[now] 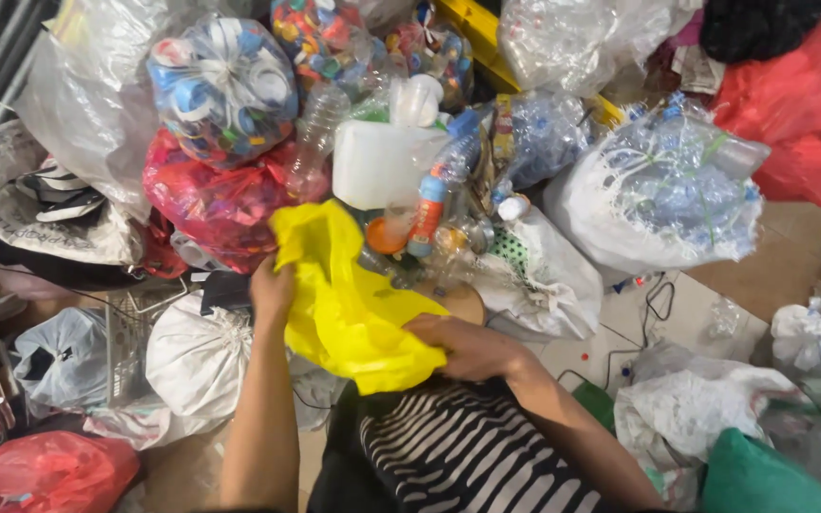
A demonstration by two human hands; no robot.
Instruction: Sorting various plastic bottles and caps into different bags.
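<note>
Where the striped black-and-white fabric (448, 456) lies nearest the viewer, the right hand (463, 344) rests just beyond it, fingers curled shut on the lower edge of a bright yellow, thin, crinkled plastic bag (349, 304). Left hand (273, 287): closed on the same bag's upper left fold, so the soft sheet hangs slack and bunched between both hands.

Beside and below the left hand: a knotted white plastic sack (197, 356), rounded, matte. Further to its left, a pale grey tied bag (59, 356) and a glossy red bag (40, 470).

Just beyond the yellow bag: a jumble of clear, ribbed plastic bottles (434, 214) with blue and orange caps, and a white, boxy, translucent plastic jug (382, 161). Above the left hand: a wrinkled red film bag (216, 204), then a clear bag packed with coloured bottle caps (222, 90).

Far beyond the right hand: a white sack of crushed clear bottles (667, 195), and a large red bag (800, 109) behind it.
</note>
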